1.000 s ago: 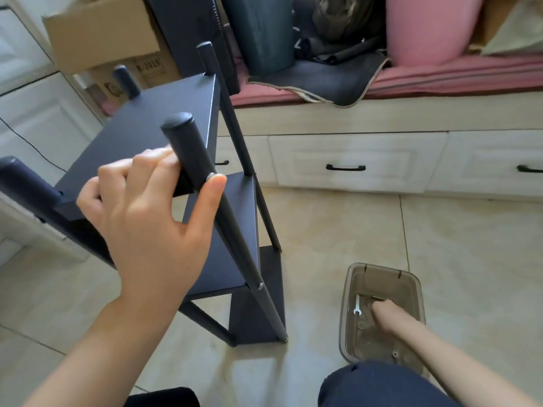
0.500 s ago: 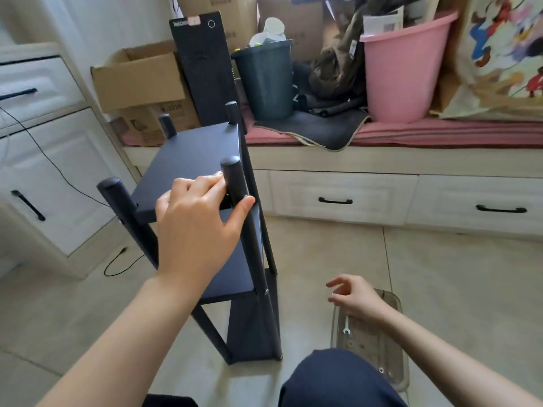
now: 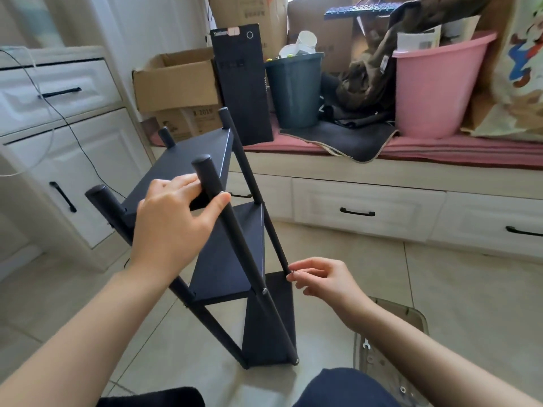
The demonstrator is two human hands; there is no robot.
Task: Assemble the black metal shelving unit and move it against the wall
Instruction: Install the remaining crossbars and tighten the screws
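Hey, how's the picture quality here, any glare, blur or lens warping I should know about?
Head view: wide-angle warp bows the cabinet and drawer fronts near the edges; soft daylight, no hard shadows; a pale sheen on the shelf unit's top panel; mild softness on the right hand and the tray at lower right; the left hand is sharp enough.

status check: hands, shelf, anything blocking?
Left hand grips shelf post. Right hand fingers pinch small part at rear post. Shelf tilted. Tray beside it.

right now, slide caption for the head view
Left hand grips black metal shelving unit; right hand pinches something small at its post.
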